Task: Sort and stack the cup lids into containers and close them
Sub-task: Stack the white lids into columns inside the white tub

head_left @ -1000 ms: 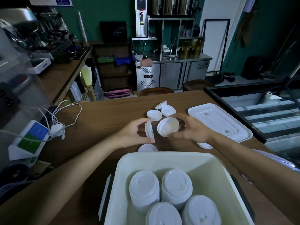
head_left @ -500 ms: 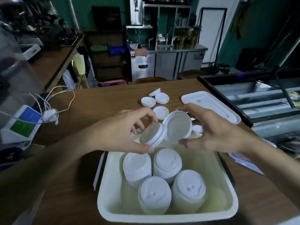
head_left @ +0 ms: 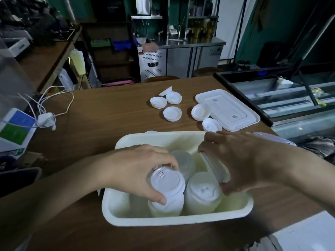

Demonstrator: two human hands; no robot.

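Observation:
A cream plastic container (head_left: 181, 219) stands on the wooden table, holding several stacks of white cup lids. My left hand (head_left: 137, 169) grips a white lid (head_left: 166, 179) on top of the front-left stack (head_left: 165, 203). My right hand (head_left: 233, 160) holds another white lid (head_left: 214, 165) on edge, tilted, above the right stack (head_left: 201, 193). Several loose lids (head_left: 172, 114) lie on the table beyond the container. The container's flat white cover (head_left: 226, 108) lies at the far right.
A white charger with tangled cables (head_left: 45, 120) and a blue-green box (head_left: 12, 131) sit at the left. A glass display case (head_left: 290, 98) borders the table on the right. A white surface (head_left: 308, 232) shows at the bottom right corner.
Both hands have come down from above the table into the container, each carrying its lid. The left lid now sits on the front-left stack; the right one hovers tilted.

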